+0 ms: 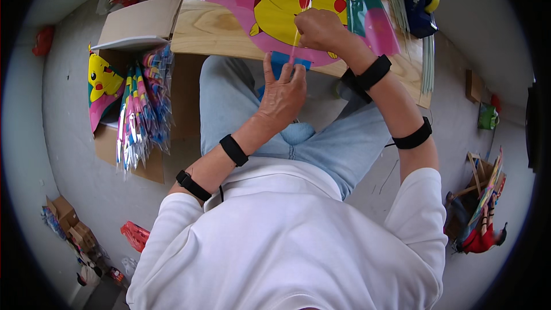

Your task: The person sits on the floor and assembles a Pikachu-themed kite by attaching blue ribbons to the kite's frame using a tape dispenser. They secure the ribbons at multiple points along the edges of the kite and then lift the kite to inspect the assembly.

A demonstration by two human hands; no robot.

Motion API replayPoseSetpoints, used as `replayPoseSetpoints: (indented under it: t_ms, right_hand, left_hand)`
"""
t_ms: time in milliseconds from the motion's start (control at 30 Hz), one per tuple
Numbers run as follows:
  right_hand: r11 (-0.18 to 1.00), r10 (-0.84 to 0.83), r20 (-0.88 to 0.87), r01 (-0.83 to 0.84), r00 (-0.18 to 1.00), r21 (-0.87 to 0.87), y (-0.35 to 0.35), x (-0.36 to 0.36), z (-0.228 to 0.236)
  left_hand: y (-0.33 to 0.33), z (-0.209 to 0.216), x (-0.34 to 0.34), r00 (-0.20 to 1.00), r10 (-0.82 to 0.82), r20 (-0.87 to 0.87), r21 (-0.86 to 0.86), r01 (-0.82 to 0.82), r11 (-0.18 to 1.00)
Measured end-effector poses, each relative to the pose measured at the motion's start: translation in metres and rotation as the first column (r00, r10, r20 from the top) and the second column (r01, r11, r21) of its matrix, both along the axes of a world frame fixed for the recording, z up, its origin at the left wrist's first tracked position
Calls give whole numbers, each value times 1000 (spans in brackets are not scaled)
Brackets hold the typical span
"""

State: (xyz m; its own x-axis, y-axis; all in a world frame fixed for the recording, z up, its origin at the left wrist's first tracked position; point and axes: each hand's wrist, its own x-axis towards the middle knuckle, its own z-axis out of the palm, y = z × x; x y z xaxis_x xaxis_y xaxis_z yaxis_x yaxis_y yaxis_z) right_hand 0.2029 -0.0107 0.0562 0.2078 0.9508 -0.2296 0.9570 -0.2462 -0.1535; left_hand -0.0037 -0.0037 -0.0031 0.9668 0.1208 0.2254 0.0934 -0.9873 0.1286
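Note:
A plastic kite sheet [321, 49] with a yellow cartoon figure on pink and teal lies on the wooden table [218, 28] ahead of me. Down its middle runs a thin pale rod [296, 40]. My right hand [322, 31] is closed around this rod, over the lower part of the figure. At the sheet's near edge, my left hand [282, 93] has its fingers apart, touching a blue flap [279, 59] by the rod's lower end. What lies under my left fingertips is hidden.
Left of the table stands a cardboard box [138, 17] with bundles of folded kites [140, 103] hanging over it. Thin sticks [427, 63] and a dark blue tape dispenser [418, 8] are at the table's right. Another person in red [481, 240] works far right.

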Motion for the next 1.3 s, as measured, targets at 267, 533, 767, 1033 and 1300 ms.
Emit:
replayPoseSetpoints:
  t_ms: [267,533,767,1033,1300]
  right_hand:
    - [984,-177,-137,178,974,-11,-15,-8,-31]
    - [947,-271,-287,307,919,90,-28,-12,-37]
    - [941,-267,-290,314,919,129,-33,-13,-43]
    - [945,-215,-306,277,927,174,-33,-7,-57]
    - [940,-152,-357,246,922,236,-40,-7,-61]
  left_hand:
    - [-1,1,1,1000,-1,29,27,0,1000]
    - [-1,0,1,1000,2,-20,35,-1,999]
    - [0,17,-11,999,-28,-45,-51,26,998]
    - [27,23,-4,1000,2,4,-67,-2,998]
    - [27,7,-4,1000,-8,1,1,8,1000]
